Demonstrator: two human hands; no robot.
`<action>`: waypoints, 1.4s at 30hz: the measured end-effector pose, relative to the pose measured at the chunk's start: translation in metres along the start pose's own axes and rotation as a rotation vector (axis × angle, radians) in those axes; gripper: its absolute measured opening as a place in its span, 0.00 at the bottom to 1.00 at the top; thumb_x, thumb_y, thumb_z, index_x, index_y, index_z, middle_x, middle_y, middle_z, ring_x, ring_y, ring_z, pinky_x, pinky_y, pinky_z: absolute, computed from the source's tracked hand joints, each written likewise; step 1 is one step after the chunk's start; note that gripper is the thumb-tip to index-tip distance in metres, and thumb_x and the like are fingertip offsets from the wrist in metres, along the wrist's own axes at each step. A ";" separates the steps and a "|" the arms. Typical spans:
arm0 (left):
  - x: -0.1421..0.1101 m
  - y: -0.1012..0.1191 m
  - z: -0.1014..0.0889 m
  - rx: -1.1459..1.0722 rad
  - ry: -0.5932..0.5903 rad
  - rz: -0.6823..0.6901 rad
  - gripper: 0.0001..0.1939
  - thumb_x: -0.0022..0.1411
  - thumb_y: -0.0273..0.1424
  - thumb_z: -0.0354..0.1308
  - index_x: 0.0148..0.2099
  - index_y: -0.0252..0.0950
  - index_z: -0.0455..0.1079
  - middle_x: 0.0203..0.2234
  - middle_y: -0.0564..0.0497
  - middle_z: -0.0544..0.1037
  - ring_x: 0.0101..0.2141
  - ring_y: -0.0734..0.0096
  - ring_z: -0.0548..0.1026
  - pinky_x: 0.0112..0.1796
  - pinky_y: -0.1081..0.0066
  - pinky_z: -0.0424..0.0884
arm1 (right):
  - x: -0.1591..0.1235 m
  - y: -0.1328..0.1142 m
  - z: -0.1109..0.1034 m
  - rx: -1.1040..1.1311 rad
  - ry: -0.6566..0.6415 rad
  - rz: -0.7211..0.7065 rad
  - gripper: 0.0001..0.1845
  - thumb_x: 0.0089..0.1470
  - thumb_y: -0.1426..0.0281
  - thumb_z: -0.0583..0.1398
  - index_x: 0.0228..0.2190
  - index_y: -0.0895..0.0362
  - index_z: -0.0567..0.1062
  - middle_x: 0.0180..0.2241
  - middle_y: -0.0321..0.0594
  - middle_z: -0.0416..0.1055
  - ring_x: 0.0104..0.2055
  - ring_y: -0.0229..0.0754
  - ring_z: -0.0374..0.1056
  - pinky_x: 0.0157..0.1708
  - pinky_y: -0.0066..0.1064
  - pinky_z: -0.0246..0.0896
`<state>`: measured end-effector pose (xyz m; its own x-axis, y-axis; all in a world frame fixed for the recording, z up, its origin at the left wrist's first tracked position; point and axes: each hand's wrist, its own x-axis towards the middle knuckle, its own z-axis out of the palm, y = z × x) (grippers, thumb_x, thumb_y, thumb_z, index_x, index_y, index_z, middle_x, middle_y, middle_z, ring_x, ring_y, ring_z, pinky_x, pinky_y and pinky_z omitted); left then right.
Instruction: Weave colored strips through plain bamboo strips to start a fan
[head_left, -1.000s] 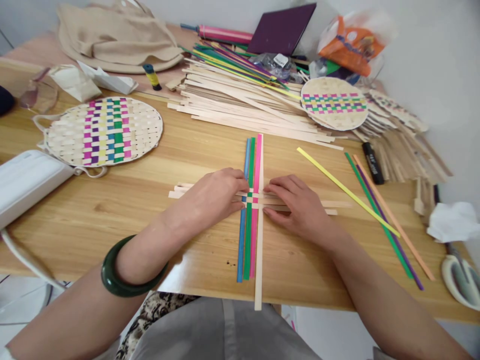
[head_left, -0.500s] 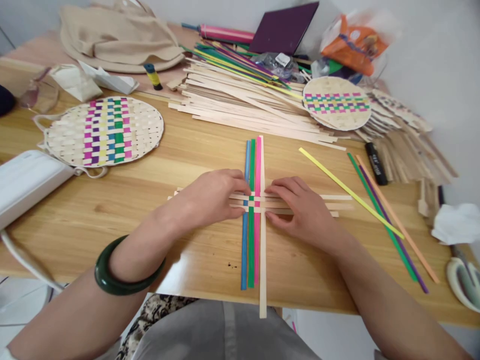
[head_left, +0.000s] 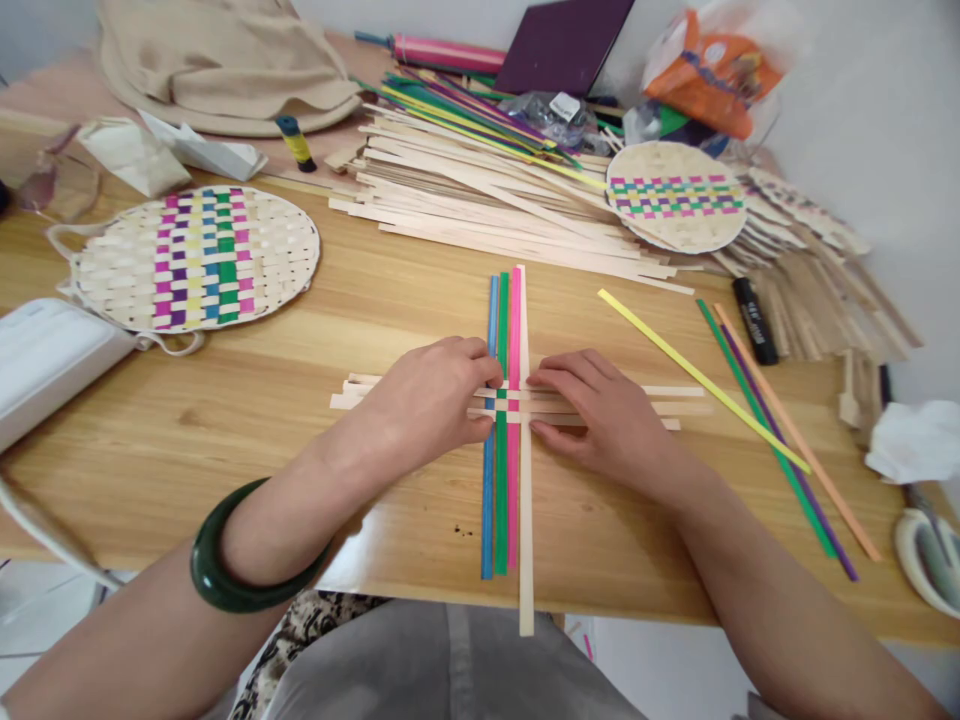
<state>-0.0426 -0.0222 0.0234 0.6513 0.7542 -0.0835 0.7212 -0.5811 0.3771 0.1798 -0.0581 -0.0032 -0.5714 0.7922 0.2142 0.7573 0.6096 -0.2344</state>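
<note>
Head view, the sole one. For sound work at this step, I judge that the woven crossing (head_left: pixel 507 406) calls for even pressure from both sides: uprights drawn together squarely, cross strips (head_left: pixel 682 408) kept flat and parallel, pressure applied close to the weave. Pushed far out, such thin strips would probably bow or fan apart.

Position: the crossing lies on the worktop (head_left: pixel 600 560), between my two sets of fingers. My left fingers (head_left: pixel 489 373) are at its left margin by the blue strip (head_left: pixel 488 500), thumb and forefinger parted, cross strips running between. My right fingers (head_left: pixel 559 381), likewise spread from the thumb, are at the right edge of the pale upright strip (head_left: pixel 526 530). Whether that strip passes over or under the cross strips, I cannot tell.
</note>
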 end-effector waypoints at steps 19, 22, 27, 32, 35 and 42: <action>0.003 0.003 0.004 0.004 0.028 -0.001 0.10 0.53 0.29 0.65 0.40 0.36 0.75 0.40 0.48 0.78 0.42 0.58 0.77 0.41 0.66 0.72 | 0.000 -0.005 0.004 -0.063 0.011 0.001 0.15 0.56 0.69 0.59 0.45 0.58 0.73 0.46 0.51 0.73 0.47 0.53 0.68 0.45 0.46 0.69; 0.003 0.004 0.003 0.004 0.024 -0.003 0.09 0.54 0.29 0.65 0.40 0.36 0.75 0.39 0.48 0.78 0.41 0.59 0.77 0.40 0.66 0.72 | 0.001 -0.005 0.003 -0.050 -0.013 0.020 0.15 0.56 0.69 0.59 0.46 0.57 0.73 0.46 0.50 0.73 0.48 0.53 0.67 0.45 0.46 0.69; 0.002 0.005 0.002 0.012 0.023 0.004 0.10 0.55 0.29 0.64 0.41 0.36 0.75 0.40 0.48 0.78 0.43 0.58 0.76 0.41 0.66 0.72 | 0.003 -0.005 0.001 -0.061 -0.028 0.000 0.14 0.55 0.69 0.59 0.44 0.57 0.73 0.45 0.51 0.73 0.47 0.53 0.68 0.45 0.46 0.69; 0.001 0.006 0.004 0.057 0.019 0.003 0.12 0.57 0.30 0.63 0.45 0.36 0.74 0.42 0.47 0.77 0.44 0.59 0.75 0.43 0.66 0.71 | 0.003 -0.005 0.002 -0.033 -0.022 0.030 0.15 0.53 0.70 0.58 0.45 0.57 0.72 0.45 0.51 0.73 0.48 0.54 0.67 0.46 0.47 0.68; 0.001 0.008 0.004 0.097 0.012 0.012 0.14 0.57 0.32 0.62 0.47 0.36 0.73 0.43 0.47 0.77 0.45 0.58 0.75 0.44 0.65 0.71 | 0.002 -0.006 0.004 -0.012 -0.004 0.071 0.17 0.52 0.71 0.59 0.45 0.56 0.70 0.46 0.49 0.72 0.49 0.53 0.67 0.48 0.47 0.67; 0.004 0.008 0.002 0.116 -0.030 -0.007 0.19 0.55 0.32 0.63 0.50 0.38 0.72 0.45 0.48 0.76 0.47 0.57 0.74 0.43 0.64 0.71 | 0.005 -0.010 0.001 0.031 -0.013 0.109 0.20 0.50 0.73 0.60 0.46 0.56 0.67 0.47 0.49 0.71 0.50 0.52 0.66 0.50 0.47 0.66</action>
<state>-0.0335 -0.0246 0.0244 0.6514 0.7501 -0.1137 0.7472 -0.6083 0.2677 0.1691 -0.0601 -0.0011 -0.4909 0.8538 0.1733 0.8050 0.5206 -0.2846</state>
